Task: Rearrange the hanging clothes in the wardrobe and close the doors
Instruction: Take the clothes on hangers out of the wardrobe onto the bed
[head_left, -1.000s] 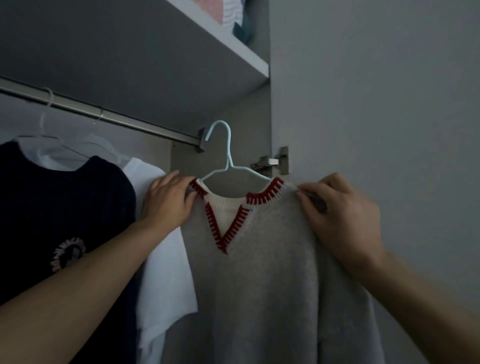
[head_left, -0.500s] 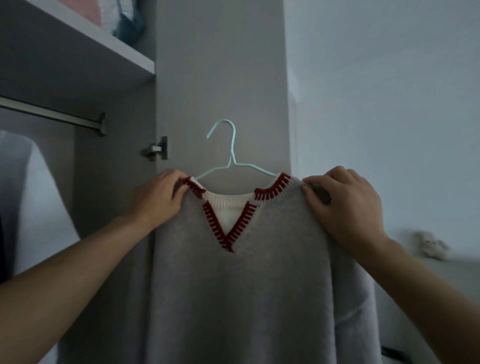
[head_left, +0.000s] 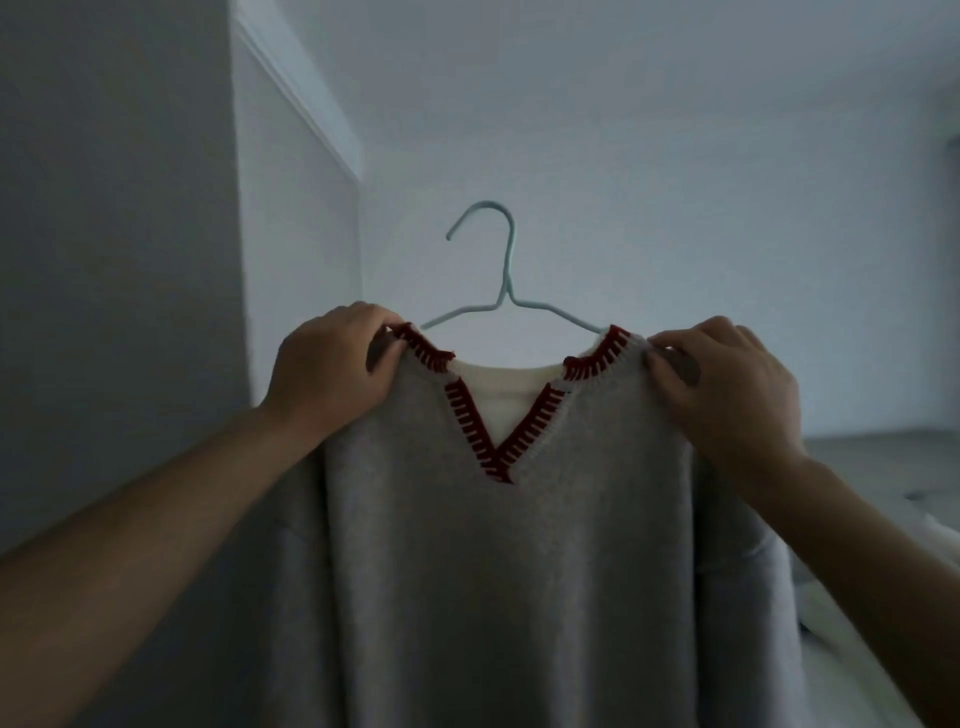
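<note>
Head view: we hold a grey V-neck sweater (head_left: 498, 571) up by its shoulders, out in the room, with no wardrobe rail or door in sight. Our left hand (head_left: 332, 374) pinches the knit at the left shoulder, just beside the red-stitched collar (head_left: 498, 441); our right hand (head_left: 727, 395) pinches the right shoulder the same way, fingers curled over the fabric. The pale blue wire hanger (head_left: 501, 291) sits inside the neckline, its hook standing free above the collar and touching nothing. Our judgement: the sweater is off the rail and must still be rehung. Risks from here: we grip cloth rather than wire, so the hanger could tilt or slide out through the wide V-neck if one hand lets go; pinching may stretch the shoulders; the dim light could make us miss the rail with the hook.
</note>
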